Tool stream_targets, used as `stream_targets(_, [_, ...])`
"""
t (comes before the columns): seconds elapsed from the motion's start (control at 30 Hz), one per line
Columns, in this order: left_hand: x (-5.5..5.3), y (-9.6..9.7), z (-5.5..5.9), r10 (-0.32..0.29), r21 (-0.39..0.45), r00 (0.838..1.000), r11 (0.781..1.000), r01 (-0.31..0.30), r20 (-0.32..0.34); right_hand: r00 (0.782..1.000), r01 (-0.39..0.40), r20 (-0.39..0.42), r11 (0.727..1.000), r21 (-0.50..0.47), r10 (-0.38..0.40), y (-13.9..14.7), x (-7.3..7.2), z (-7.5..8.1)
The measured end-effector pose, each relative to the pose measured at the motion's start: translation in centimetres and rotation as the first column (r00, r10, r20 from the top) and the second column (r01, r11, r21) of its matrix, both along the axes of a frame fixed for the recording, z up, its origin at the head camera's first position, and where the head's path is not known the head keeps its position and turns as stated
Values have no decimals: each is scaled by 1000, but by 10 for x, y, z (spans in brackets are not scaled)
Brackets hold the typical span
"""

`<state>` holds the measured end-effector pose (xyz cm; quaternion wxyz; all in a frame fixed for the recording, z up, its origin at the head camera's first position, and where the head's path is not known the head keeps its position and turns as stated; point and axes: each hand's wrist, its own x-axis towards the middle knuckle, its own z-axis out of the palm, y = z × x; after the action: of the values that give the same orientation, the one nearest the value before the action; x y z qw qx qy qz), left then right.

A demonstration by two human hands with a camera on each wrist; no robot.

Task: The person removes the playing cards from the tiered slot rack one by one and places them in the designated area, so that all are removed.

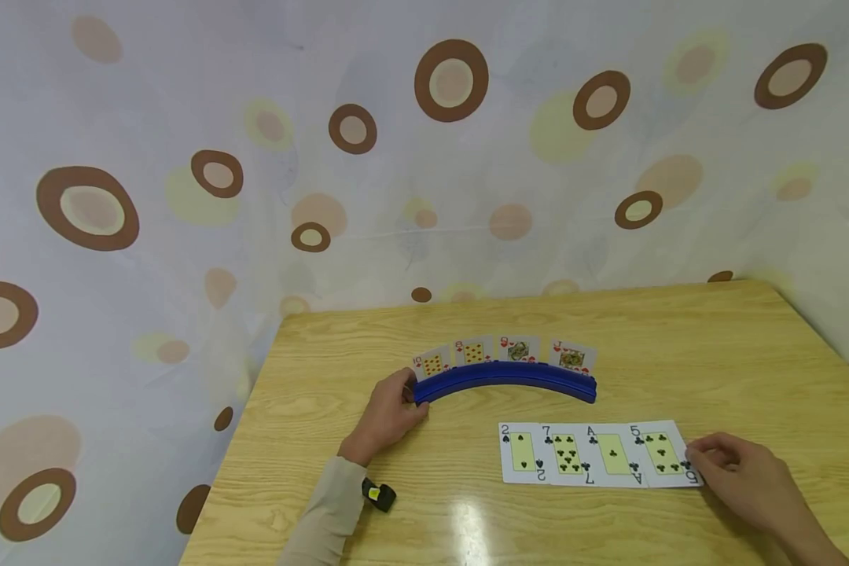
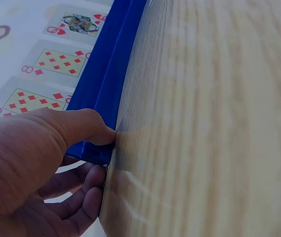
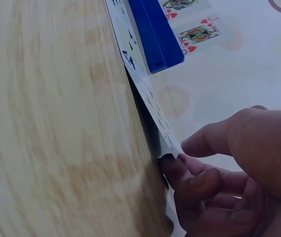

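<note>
A curved blue card holder (image 1: 505, 373) stands on the table with cards upright in it: ten of diamonds (image 1: 432, 365), eight of diamonds (image 1: 474, 353), queen of hearts (image 1: 518, 350) and jack of hearts (image 1: 572, 358). My left hand (image 1: 389, 410) grips its left end, thumb (image 2: 88, 127) along the front. Nearer to me lie the two of spades (image 1: 523, 453), seven of clubs (image 1: 567, 456), ace of clubs (image 1: 614, 454) and five of clubs (image 1: 661, 453) in an overlapping row. My right hand (image 1: 746, 475) pinches the right edge of the five, which is lifted slightly, a fingertip (image 3: 172, 165) beneath it.
The wooden table (image 1: 736, 354) has a patterned cloth wall (image 1: 467, 181) along its back and sides. A black strap with a yellow mark (image 1: 378, 494) sits at my left wrist. Light glares on the table's near part.
</note>
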<state>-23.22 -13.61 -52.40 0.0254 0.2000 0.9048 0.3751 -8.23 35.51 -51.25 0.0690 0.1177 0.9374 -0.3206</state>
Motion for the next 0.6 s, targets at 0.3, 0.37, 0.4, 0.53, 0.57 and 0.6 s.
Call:
stream_targets(0.3, [-1,0,0,-1,2,1000,1000,1,2,1000,9,6,1000,15,-9,0,1,7])
stream_targets(0.37, [-1,0,1,2,1,1000,1000,-2,-1,1000,11,1,1000,9,-11,-1,0,8])
stream_targets(0.4, [-1,0,1,2,-1,1000,1000,-2,-1,1000,10,-5,1000,9,-10,-1,-1,8])
stream_targets(0.53, [0,0,1,-5,5,1000,1000,5,-1,1000,-1,-30,1000,-8,1,-8,-4,10])
stream_targets(0.57, [-1,0,0,-7,6,1000,1000,7,1,999,-1,-44,1000,-6,1,-11,-5,11])
stream_targets(0.6, [-1,-1,0,-8,7,1000,1000,8,0,998,-4,-60,1000,-8,4,-14,-6,12])
